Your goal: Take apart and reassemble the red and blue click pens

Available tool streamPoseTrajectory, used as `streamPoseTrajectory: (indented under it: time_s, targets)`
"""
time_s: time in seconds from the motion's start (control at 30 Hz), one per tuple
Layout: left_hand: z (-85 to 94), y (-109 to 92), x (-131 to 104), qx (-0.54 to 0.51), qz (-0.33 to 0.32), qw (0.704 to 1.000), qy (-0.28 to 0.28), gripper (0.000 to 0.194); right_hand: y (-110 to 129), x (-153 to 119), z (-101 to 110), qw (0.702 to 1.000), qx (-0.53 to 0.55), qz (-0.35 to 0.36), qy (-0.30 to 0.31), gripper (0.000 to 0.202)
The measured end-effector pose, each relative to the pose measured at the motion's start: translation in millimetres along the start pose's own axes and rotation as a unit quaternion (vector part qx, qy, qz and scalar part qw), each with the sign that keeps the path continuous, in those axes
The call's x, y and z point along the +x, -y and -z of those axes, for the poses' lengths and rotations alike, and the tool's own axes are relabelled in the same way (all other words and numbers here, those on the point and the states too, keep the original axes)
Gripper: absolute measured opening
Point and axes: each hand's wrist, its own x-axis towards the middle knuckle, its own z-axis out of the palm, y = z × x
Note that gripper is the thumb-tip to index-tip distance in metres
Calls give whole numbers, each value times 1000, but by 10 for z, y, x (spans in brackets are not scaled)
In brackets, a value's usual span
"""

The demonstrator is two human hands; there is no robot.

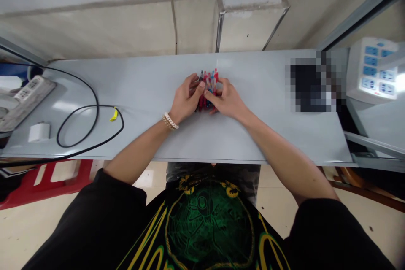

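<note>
1. Closest to us is our black shirt [209, 219] with its green and yellow print, plus a bit of camo pants [253, 177] under the table edge. There's a red stool [60, 179] down on the left too.
2. We've got a pale beaded bracelet [170, 121] on the left wrist, over the grey table [142, 76].
3. Off to our left, a white charger [39, 131] sits on the table, just beside a looped black cable [122, 126] with a yellow tag [114, 114] on it.
4. Our left hand [188, 98] is curled around the left side of a bunch of pens [209, 78], thumb across the near side.
5. Our right hand [227, 98] is closed in on the other side, thumb over the front, so we're gripping the bunch between both hands.
6. The pens are mid-table, mostly red with some blue and a dark one, ends poking out toward the wall. We can't tell if they touch the tabletop.
7. Farther left is a grubby power strip [30, 90]; far right, a pixelated dark thing [308, 86] and a white socket block [371, 69].
8. Behind it all we see the tiled wall [126, 25].
</note>
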Motion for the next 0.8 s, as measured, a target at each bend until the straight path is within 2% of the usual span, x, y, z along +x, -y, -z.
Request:
streamPoseTrajectory:
  time_s: [0.1, 0.2, 0.27, 0.43, 0.57, 0.7, 0.8]
  targets:
    - [59, -47, -6, 54, -43, 998, 16, 83, 13, -50, 128, 997, -71, 14, 12, 83]
    - [155, -86, 16, 91, -80, 992, 36, 73, 63, -87, 248, 985, -157, 75, -18, 72]
    - [230, -98, 36, 102, -85, 990, 55, 69, 98, -106, 299, 977, -195, 89, -21, 61]
    - [363, -117, 44, 124, -83, 982, 119, 79, 139, -169, 355, 961, -237, 139, 20, 53]
    - [375, -130, 33, 119, -108, 973, 168, 85, 85, -224, 394, 963, -221, 153, 36, 30]
    - [371, -89, 40, 131, -162, 952, 224, 87, 5, -236, 400, 956, -227, 186, 22, 34]
    - [369, -26, 42, 129, -180, 948, 230, 84, -38, -241, 396, 937, -269, 222, 22, 46]
